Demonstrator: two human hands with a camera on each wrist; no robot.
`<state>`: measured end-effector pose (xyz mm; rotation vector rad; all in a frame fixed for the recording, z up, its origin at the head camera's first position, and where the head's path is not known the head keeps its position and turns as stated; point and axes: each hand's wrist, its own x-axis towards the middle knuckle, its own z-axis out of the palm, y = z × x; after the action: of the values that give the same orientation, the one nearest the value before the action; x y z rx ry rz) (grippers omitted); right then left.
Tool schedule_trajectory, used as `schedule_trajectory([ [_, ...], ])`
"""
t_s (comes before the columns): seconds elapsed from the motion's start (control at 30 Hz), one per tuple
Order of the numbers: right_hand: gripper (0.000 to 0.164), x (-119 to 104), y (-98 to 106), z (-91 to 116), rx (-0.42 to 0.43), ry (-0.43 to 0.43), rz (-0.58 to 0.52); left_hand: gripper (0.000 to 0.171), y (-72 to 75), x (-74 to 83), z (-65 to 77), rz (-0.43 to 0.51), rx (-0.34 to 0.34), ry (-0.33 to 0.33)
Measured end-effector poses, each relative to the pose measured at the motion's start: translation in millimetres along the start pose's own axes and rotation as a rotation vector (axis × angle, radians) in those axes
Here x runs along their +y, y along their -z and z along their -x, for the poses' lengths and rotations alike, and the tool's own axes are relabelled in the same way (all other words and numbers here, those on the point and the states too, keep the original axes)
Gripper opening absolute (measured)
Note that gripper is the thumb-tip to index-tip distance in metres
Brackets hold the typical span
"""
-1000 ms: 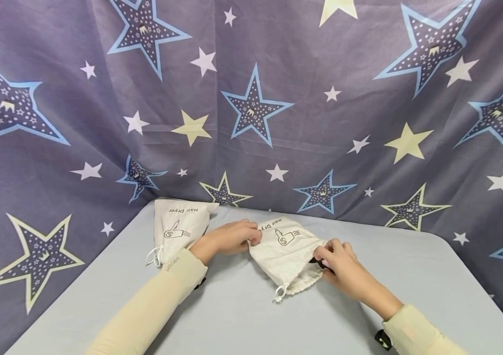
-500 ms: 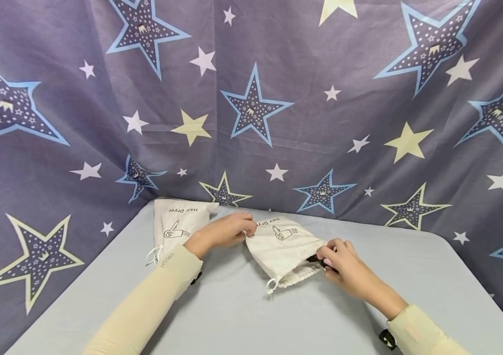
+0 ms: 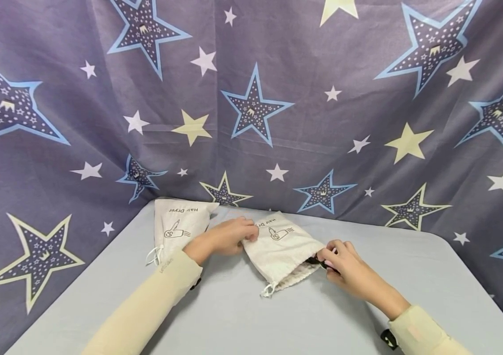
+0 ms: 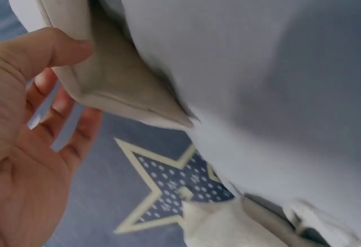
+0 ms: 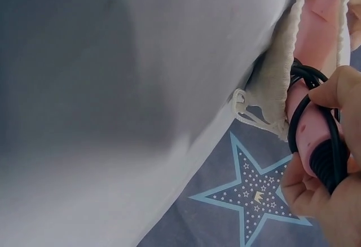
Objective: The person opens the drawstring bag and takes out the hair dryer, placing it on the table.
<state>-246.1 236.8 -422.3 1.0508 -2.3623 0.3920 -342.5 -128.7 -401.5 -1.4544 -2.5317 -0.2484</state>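
A cream drawstring bag printed "Hair Dryer" lies tilted on the table. My left hand pinches its far left corner; in the left wrist view the thumb is on one side of the cloth and the fingers behind. At the bag's open mouth, my right hand grips the handle of a pink hair dryer, with a black cord wound around it. The dryer's wider pink body shows inside the bag in the right wrist view; the rest is hidden by cloth.
A second bag with the same print lies at the back left, its drawstring hanging toward the front. The table has a pale grey cover. A star-patterned curtain closes off the back and sides.
The bag has shifted slightly left, its mouth and drawstring swinging left and back, with the mouth gaping wider. My left hand has drawn slightly left; my right hand keeps its grip near the mouth.
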Motion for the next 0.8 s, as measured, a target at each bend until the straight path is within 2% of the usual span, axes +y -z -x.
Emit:
schedule_trajectory([
  [0.13, 0.041, 0.3, 0.7, 0.3, 0.009, 0.020, 0.001, 0.032, -1.6, 6.7, -1.9, 0.006, -0.024, -0.024],
  [0.37, 0.041, -0.1, 0.9, 0.8, 0.027, 0.043, -0.001, 0.025, -2.9, 7.0, -0.4, 0.034, -0.027, -0.040],
  [0.63, 0.041, 0.6, 3.4, 2.3, 0.036, 0.062, -0.003, 0.028, -0.6, 1.3, 4.2, 0.039, 0.032, -0.066],
  [0.8, 0.040, 1.7, 6.6, 6.3, 0.034, 0.066, -0.005, 0.030, 1.7, -5.5, 7.4, 0.063, 0.099, -0.103],
])
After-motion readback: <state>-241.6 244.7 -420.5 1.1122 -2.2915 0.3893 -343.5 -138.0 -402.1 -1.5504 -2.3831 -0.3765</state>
